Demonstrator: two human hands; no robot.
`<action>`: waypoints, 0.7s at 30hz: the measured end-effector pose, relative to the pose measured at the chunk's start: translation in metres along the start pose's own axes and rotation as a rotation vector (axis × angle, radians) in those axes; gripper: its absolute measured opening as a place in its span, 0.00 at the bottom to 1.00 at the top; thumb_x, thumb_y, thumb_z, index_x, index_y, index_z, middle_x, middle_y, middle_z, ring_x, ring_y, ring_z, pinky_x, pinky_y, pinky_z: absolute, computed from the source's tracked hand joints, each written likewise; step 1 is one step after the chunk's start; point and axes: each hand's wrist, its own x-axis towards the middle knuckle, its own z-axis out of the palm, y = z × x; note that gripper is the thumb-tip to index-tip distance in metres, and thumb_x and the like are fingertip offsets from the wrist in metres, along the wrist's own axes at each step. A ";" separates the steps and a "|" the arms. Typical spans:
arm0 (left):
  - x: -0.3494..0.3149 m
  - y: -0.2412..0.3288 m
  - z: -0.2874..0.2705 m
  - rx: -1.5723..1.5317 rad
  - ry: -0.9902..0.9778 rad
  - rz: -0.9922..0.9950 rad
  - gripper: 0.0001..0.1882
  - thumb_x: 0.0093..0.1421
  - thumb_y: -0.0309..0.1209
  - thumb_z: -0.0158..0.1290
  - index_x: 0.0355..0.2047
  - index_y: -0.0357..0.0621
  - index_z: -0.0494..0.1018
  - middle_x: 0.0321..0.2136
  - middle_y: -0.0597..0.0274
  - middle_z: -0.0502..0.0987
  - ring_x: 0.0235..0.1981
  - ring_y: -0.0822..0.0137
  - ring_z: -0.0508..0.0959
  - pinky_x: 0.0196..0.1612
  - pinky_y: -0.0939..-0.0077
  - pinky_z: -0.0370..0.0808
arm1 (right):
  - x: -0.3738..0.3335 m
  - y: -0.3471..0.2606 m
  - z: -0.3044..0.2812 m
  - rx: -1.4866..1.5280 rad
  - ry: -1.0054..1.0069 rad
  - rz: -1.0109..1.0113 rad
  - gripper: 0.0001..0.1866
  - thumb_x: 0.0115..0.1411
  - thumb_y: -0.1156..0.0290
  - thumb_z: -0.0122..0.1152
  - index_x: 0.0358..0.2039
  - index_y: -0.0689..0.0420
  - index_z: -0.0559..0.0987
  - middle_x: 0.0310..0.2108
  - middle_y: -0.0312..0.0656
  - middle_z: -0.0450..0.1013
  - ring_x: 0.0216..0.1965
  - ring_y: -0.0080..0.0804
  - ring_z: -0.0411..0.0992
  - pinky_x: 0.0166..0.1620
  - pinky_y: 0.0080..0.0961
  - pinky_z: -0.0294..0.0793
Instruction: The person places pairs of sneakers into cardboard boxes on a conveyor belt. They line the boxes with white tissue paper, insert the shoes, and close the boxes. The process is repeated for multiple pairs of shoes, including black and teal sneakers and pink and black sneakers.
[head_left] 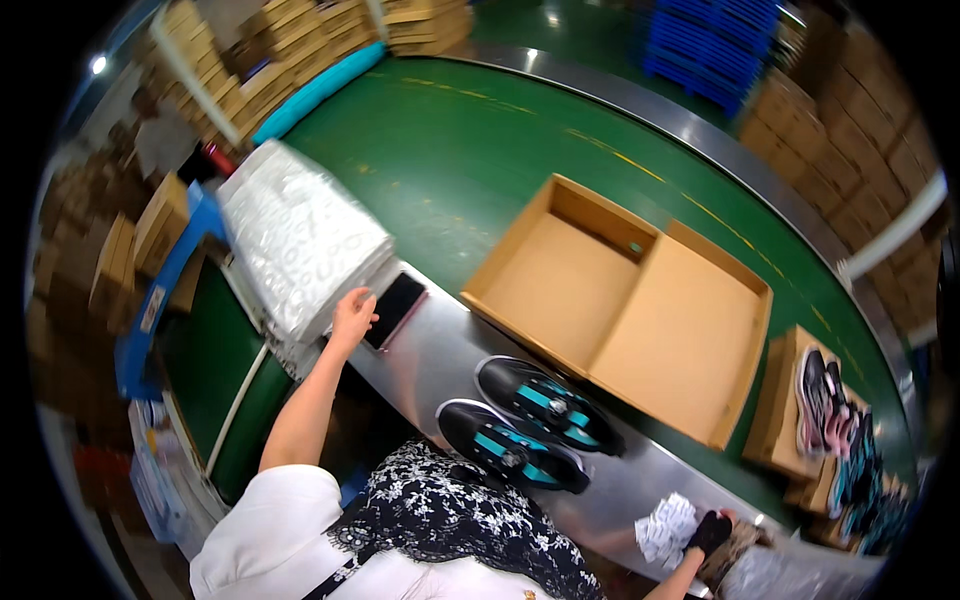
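Observation:
At the left, my left hand [354,317] is at the near edge of a stack of white patterned tissue paper [305,235], bare, its fingers loosely bent and apart, with nothing visible in them. Beside it lies a dark phone [398,308] with a pinkish edge. My right hand [711,532], in a black glove with bare fingertips, reaches low right between crumpled white paper [667,529] and brown paper [732,552]; its grip is too small to make out. Two black and teal sneakers, a far one [552,403] and a near one [512,450], rest on the metal ledge before me.
An open cardboard shoebox [560,280] sits on the green conveyor belt [450,160]. More shoes [825,400] and cartons stand at the right. Clear plastic bags [790,575] lie low right. Blue pallets [712,50] are stacked beyond; another person [165,140] is at far left.

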 end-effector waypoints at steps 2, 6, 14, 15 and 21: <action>0.017 -0.015 -0.033 0.099 0.118 0.048 0.16 0.54 0.34 0.49 0.40 0.37 0.70 0.25 0.55 0.75 0.22 0.68 0.76 0.24 0.76 0.71 | 0.016 -0.065 -0.008 0.190 0.151 -0.019 0.10 0.46 0.77 0.53 0.32 0.63 0.69 0.28 0.41 0.68 0.33 0.31 0.66 0.40 0.22 0.66; 0.061 -0.022 -0.078 0.360 0.276 0.123 0.12 0.52 0.32 0.48 0.33 0.35 0.72 0.23 0.51 0.74 0.22 0.61 0.75 0.27 0.70 0.70 | 0.022 -0.215 -0.006 0.883 0.007 -0.310 0.10 0.50 0.81 0.49 0.35 0.60 0.69 0.29 0.34 0.64 0.29 0.22 0.63 0.33 0.16 0.64; 0.120 -0.056 -0.136 0.834 0.137 0.056 0.29 0.45 0.52 0.54 0.42 0.47 0.66 0.39 0.57 0.62 0.45 0.54 0.59 0.48 0.61 0.54 | -0.066 -0.458 0.086 0.725 -0.492 -0.333 0.24 0.49 0.77 0.59 0.47 0.57 0.65 0.21 0.32 0.62 0.21 0.17 0.61 0.24 0.14 0.62; 0.126 -0.057 -0.140 0.839 0.132 0.053 0.25 0.47 0.50 0.53 0.38 0.46 0.67 0.38 0.57 0.63 0.44 0.55 0.60 0.47 0.62 0.56 | -0.085 -0.465 0.097 0.619 -0.459 -0.550 0.21 0.48 0.76 0.58 0.44 0.58 0.67 0.20 0.33 0.62 0.22 0.19 0.62 0.24 0.16 0.63; 0.155 -0.062 -0.141 0.848 0.102 0.130 0.13 0.54 0.41 0.47 0.27 0.43 0.69 0.31 0.57 0.70 0.38 0.56 0.67 0.41 0.61 0.60 | -0.181 -0.514 0.101 0.292 -0.776 -0.848 0.23 0.45 0.66 0.63 0.42 0.58 0.70 0.34 0.48 0.67 0.34 0.42 0.68 0.37 0.30 0.68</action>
